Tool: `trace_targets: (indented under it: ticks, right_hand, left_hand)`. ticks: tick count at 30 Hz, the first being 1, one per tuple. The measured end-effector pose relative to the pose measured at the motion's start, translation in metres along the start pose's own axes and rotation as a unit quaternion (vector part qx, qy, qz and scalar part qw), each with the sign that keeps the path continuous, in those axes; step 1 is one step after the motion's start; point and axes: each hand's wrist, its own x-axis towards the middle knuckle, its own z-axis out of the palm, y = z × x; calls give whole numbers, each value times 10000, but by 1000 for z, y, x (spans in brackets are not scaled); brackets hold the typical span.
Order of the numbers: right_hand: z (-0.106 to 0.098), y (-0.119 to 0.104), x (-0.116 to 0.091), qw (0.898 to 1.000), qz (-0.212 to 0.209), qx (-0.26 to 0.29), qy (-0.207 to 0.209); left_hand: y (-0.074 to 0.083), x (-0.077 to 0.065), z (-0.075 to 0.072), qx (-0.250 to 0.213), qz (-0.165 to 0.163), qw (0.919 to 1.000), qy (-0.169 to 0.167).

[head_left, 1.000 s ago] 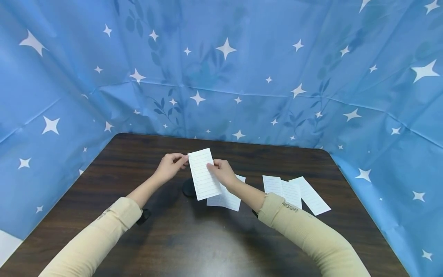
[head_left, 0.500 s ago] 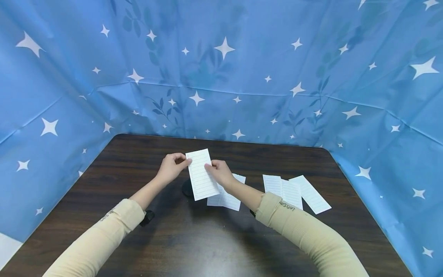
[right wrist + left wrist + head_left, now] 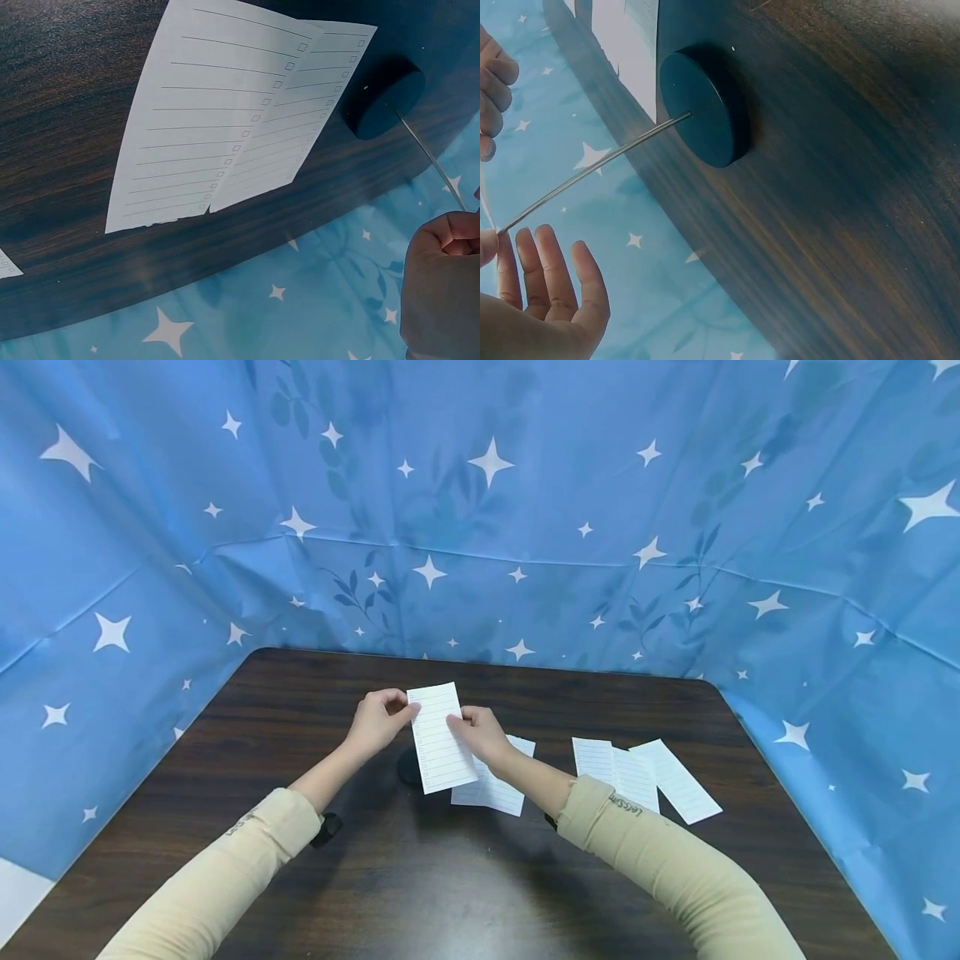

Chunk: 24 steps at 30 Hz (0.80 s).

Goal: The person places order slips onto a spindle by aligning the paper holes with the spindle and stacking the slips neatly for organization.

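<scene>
A lined paper slip is held up above the table. My left hand pinches its upper left corner between thumb and index finger. From the right, my right hand grips the slip's edge, thumb in front. Behind the slip stands a round black base with a thin metal rod. The rod leans up to my left thumb and index finger; whether its tip touches the paper I cannot tell. In the left wrist view the other left fingers are extended. The slip hides most of the stand in the head view.
Creased lined paper with a torn edge lies beside the base. Farther right are another creased sheet and a loose slip. A dark wooden table carries everything, with a blue starry curtain behind it.
My left hand has shifted slightly right, its thumb now lying farther over the slip's corner. The right hand and the papers on the table look almost the same.
</scene>
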Motion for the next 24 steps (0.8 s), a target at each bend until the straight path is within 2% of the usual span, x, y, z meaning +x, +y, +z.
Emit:
trace_targets:
  ticks: [2,4,8,10,18,24]
  right_hand:
    - [0,1,0,10000,12,22,-14]
    - [0,2,1,10000,14,14,-23]
    - [1,2,2,10000,85,8,-15]
    - [1,3,3,9999,145,0,-27]
    - [4,13,3,9999,124,-46,-40]
    - [7,24,1,9994,299,-127,-99]
  left_hand:
    - [-1,0,1,-161,-136,9998,-56]
    - [-1,0,1,-455,-429,9979,-158]
    - [0,1,-1,-1001,-1179,9871,-419]
    - [1,1,-2,-1081,-1386,9831,-512]
    - [-7,2,0,-720,-1371,9860,-619]
    - [-19,-1,8,-754,-1490,9832,-738]
